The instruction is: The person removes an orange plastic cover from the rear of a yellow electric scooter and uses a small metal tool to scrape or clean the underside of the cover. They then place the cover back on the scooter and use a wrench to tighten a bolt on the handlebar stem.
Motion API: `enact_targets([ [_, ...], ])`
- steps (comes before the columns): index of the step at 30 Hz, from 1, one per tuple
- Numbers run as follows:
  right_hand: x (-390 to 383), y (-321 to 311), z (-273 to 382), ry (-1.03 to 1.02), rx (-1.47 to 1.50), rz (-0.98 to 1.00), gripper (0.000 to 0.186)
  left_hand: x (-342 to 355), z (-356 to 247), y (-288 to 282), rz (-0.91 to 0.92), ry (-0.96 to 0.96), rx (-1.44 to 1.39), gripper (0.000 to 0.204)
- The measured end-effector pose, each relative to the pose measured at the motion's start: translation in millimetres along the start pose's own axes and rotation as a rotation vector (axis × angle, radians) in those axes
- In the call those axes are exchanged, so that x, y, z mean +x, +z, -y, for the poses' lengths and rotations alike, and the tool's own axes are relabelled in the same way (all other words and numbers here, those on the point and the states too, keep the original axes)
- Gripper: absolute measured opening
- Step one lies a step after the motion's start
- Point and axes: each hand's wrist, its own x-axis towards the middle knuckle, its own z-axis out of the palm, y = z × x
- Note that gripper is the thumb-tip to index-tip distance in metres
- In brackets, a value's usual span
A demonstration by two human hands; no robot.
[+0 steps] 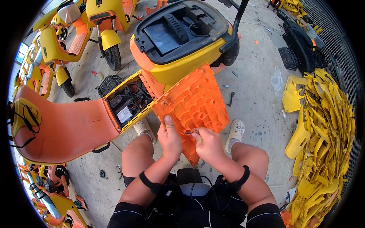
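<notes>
I hold an orange plastic panel (199, 102) tilted in front of me, its ribbed, dirty side facing up. My left hand (170, 140) grips its near left edge, with the thumb on top. Fingers closed, my right hand (210, 145) pinches a small dark metal piece (189, 132) against the panel's lower part. What kind of piece it is I cannot make out. Just beyond lies the scooter's open compartment (129, 98), with wiring and a boxy unit inside. The orange footboard (72, 121) stretches left from it, and the yellow rear body (182, 70) stands behind the panel.
A tall heap of yellow panels (323, 144) fills the right side. Black crates (298, 45) stand behind it. More yellow and orange scooters (57, 43) crowd the left. An L-shaped dark tool (230, 98) and small parts lie on the concrete floor (258, 98).
</notes>
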Motion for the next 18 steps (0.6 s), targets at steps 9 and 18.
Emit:
enact_targets([
  [9,7.6,-13.0,4.2,-0.035,0.015,0.050,0.010,10.1,-7.1,1.5,0.021,0.007,-0.177,0.052],
  [18,12.0,-27.9,13.5,-0.033,0.017,0.151,0.014,17.6,-12.1,-12.2,0.079,-0.184,-0.330,0.055],
])
